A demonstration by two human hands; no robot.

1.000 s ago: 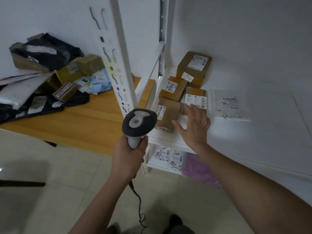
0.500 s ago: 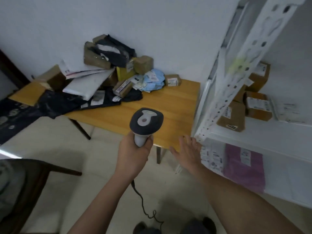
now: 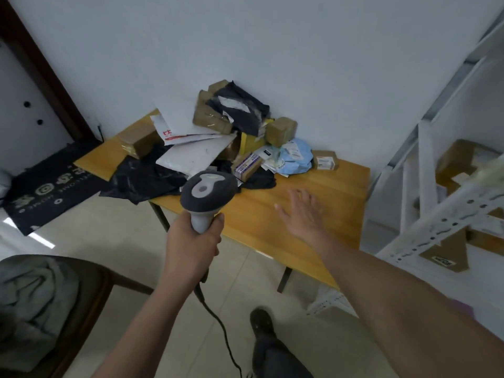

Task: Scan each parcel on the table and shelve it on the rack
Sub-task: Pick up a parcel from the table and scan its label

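The left hand point(image 3: 192, 241) grips the scanner point(image 3: 207, 197); the right hand point(image 3: 302, 214), fingers spread, hovers over the tabletop point(image 3: 313, 192). Labels on the parcels point(image 3: 246, 166) are too blurred to read.

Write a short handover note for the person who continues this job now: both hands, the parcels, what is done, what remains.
Left hand grips the scanner.
Right hand is open and empty, above the table.
A pile of parcels lies on the table by the wall; the small brown box sits at its right end.
Done: some boxes stand on the rack.
Left: scan and shelve the whole pile.
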